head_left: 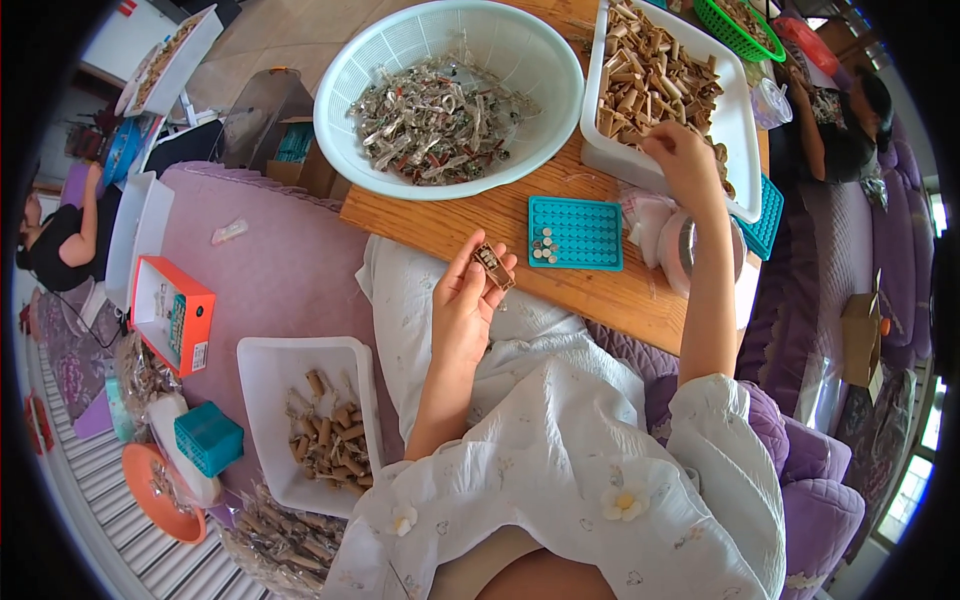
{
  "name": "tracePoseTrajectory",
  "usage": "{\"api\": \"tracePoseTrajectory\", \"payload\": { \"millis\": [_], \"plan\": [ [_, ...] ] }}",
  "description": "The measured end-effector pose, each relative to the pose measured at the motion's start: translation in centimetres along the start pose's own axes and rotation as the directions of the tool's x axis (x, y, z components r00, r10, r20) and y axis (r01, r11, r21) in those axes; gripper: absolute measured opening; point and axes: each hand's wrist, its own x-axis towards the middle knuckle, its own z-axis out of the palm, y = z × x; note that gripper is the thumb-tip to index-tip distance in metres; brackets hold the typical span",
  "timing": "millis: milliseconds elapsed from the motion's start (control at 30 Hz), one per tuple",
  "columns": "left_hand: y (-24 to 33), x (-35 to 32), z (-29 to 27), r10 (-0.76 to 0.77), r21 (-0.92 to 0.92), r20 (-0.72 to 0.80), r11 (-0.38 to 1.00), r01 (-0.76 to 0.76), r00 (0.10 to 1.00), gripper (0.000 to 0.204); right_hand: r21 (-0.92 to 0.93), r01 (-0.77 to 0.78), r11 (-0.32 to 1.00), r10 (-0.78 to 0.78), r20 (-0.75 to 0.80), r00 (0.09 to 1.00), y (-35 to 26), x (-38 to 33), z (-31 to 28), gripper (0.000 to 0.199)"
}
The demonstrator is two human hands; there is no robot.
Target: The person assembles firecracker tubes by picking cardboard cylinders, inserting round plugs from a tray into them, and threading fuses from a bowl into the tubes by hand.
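Observation:
My left hand (462, 305) is closed around a small brown open casing (493, 266), holding it above my lap near the table edge. Small silvery parts show inside the casing. At the right, my right hand (685, 165) is over the near side of a white tub (612, 158), its fingers bent together; whatever they pinch is hidden. Brown casing pieces (655, 80) are heaped in that tub. Between my hands, a teal tray (590, 235) with rows of small pockets lies on the wooden table (410, 222). Several round silver discs (544, 247) sit at its left side.
A pale green basin (345, 165) of tangled clear-wrapped parts stands at the table's far left. Left of my lap is a white bin (262, 400) with brown casings. An orange box (200, 320) lies beyond it. Other people (850, 115) sit at both sides.

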Motion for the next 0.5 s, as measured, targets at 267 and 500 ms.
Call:
{"api": "tracePoseTrajectory", "payload": {
  "millis": [267, 500],
  "plan": [
    [1.3, -1.2, 1.1, 0.13, 0.038, 0.023, 0.991, -0.131, 0.991, 0.039, 0.779, -0.109, 0.618, 0.029, 0.116, 0.993, -3.6, -5.8, 1.1, 0.019],
    [1.9, -1.9, 1.0, 0.218, 0.086, 0.104, 0.97, -0.227, 0.97, 0.039, 0.905, -0.401, 0.14, -0.084, 0.414, 0.906, -7.5, -11.3, 6.0, 0.018]
  ]
}}
